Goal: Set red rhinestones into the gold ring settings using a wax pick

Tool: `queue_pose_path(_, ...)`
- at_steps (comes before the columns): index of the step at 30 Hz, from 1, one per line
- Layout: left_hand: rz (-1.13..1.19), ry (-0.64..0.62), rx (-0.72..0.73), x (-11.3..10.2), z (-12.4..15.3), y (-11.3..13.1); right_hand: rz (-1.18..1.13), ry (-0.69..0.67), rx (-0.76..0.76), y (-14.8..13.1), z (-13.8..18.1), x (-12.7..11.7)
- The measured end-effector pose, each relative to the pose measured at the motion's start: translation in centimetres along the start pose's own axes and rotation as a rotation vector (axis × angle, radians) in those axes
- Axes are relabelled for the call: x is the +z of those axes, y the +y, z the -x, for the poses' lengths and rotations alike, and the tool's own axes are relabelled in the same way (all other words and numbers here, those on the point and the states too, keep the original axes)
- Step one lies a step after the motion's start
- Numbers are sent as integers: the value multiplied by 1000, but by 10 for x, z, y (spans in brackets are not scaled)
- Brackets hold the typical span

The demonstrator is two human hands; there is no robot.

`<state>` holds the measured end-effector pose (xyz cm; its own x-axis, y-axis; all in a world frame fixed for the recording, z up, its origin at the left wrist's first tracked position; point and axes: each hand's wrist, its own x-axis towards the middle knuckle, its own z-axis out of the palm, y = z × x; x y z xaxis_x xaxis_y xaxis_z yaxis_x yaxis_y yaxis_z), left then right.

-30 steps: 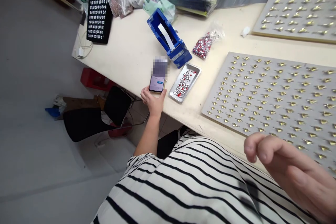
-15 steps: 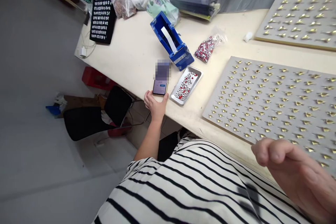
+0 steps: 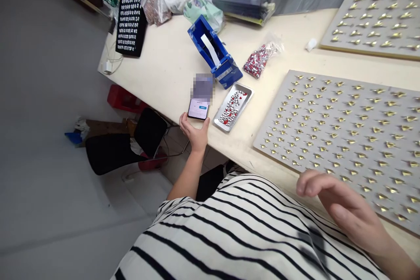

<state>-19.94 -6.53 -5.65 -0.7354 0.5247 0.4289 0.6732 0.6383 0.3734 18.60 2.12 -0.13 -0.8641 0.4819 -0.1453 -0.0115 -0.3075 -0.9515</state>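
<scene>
My left hand (image 3: 194,134) has its thumb and fingers around the lower end of a smartphone (image 3: 198,109) at the table's near edge. The phone's screen is lit, and its upper part is blurred out. Beside it lies a small metal tray (image 3: 242,104) with many silver and red stones. My right hand (image 3: 348,210) is raised in front of my striped shirt, near the front edge of a grey board (image 3: 348,91) set with rows of gold-coloured pieces. Its fingers are loosely bent, thumb apart, with nothing in them.
On the table (image 3: 164,65) stand a blue bin (image 3: 226,72) and a bag of red and silver stones (image 3: 256,62). A second board (image 3: 328,43) is at the far right. A black display pad (image 3: 140,30) and plastic bags are at the back. A black chair (image 3: 111,151) stands left.
My right hand has moved left and slightly down, showing more of its wrist. My left hand stays at the phone, whose lower end has shifted slightly left. The view has shifted a little.
</scene>
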Motion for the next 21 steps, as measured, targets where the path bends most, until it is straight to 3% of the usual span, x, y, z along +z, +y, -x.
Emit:
queue_pose_path(12,37,-27,-31,-4,0,6,-28,-6,28,0,2,-2)
queue_pose_path(17,54,-38,-56,-2,0,6,-38,-63,58,3,1,-2)
queue_pose_path(21,79,-63,-59,0,0,4,22,-184,186,-1,-3,-1)
